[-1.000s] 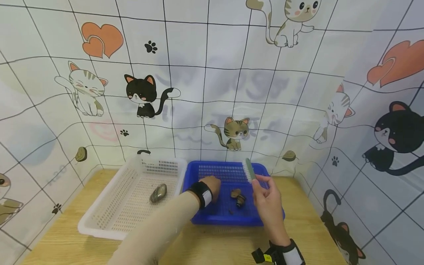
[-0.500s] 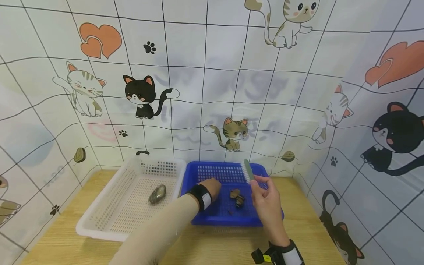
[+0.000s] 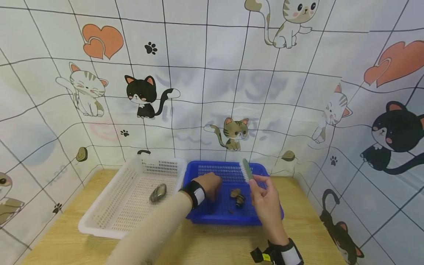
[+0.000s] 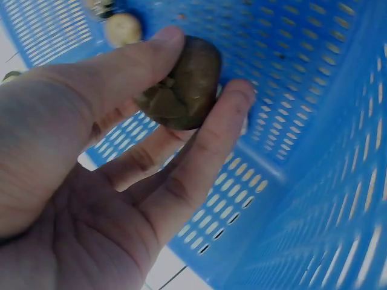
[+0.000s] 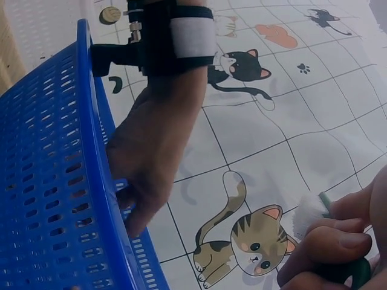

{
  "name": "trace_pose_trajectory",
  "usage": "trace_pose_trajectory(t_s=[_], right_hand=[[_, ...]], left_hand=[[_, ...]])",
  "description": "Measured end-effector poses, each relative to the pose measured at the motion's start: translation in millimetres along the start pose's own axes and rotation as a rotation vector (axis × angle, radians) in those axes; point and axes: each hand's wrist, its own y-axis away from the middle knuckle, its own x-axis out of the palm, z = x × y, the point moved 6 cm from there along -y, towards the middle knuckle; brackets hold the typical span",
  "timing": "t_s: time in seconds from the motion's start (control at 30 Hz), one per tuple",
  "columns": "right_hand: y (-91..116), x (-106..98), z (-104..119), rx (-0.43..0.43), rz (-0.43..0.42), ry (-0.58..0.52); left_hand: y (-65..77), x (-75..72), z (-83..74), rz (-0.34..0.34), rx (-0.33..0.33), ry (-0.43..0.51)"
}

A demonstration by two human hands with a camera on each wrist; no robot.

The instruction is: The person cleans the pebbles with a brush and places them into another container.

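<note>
In the left wrist view my left hand point(image 4: 139, 151) pinches a brown, rounded snail shell point(image 4: 196, 81) between thumb and fingers, over the blue basket point(image 4: 236, 260). In the head view this hand point(image 3: 210, 185) reaches down into the basket's left part, back of the hand up, hiding the shell. My right hand point(image 3: 266, 200) holds a small brush point(image 3: 247, 171) upright over the basket's right side. The brush has a pale green handle and white bristles. Beneath lie a tan piece point(image 3: 235, 193) and a dark, banded shell point(image 3: 240, 200) on the basket floor.
A white basket point(image 3: 99, 231) stands left of the blue one, with shiny grey-brown shells point(image 3: 158, 193) inside. Both rest on a wooden table point(image 3: 225, 246). Close behind and at the sides hangs a cat-printed sheet point(image 3: 185, 84).
My left wrist has shifted slightly left, and the hand has turned fingers-down inside the blue basket. The brush has tipped slightly left in my right hand.
</note>
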Motion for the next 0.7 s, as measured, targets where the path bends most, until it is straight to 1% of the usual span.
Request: trace_pose_trajectory(t_s=[0.1,0.23,0.3,0.37,0.47,0.53,0.63,0.7], right_hand=[[0,0,-2,0.012,0.000,0.018],[0,1,-3,0.000,-0.004,0.021],[0,1,-2,-0.009,-0.003,0.023],[0,2,-2,-0.015,-0.002,0.023],[1,3,0,-0.025,0.000,0.027],[3,5,2,-0.040,0.006,0.015],[7,8,6,-0.083,0.026,-0.021],[11,11,9,-0.119,0.051,-0.058]], left_hand=[[10.4,-16.9,-3.2,-0.039,0.056,0.099],[29.2,-40.6,-9.0,-0.132,0.163,0.197],[38.9,-52.2,-11.3,-0.190,0.218,0.240],[48.1,-61.7,-12.9,-0.240,0.262,0.284],[61.1,-73.2,-15.0,-0.331,0.307,0.319],[70.1,-78.6,-15.4,-0.391,0.316,0.348],[85.4,-85.0,-17.3,-0.478,0.345,0.421],[96.2,-88.1,-19.3,-0.533,0.382,0.490]])
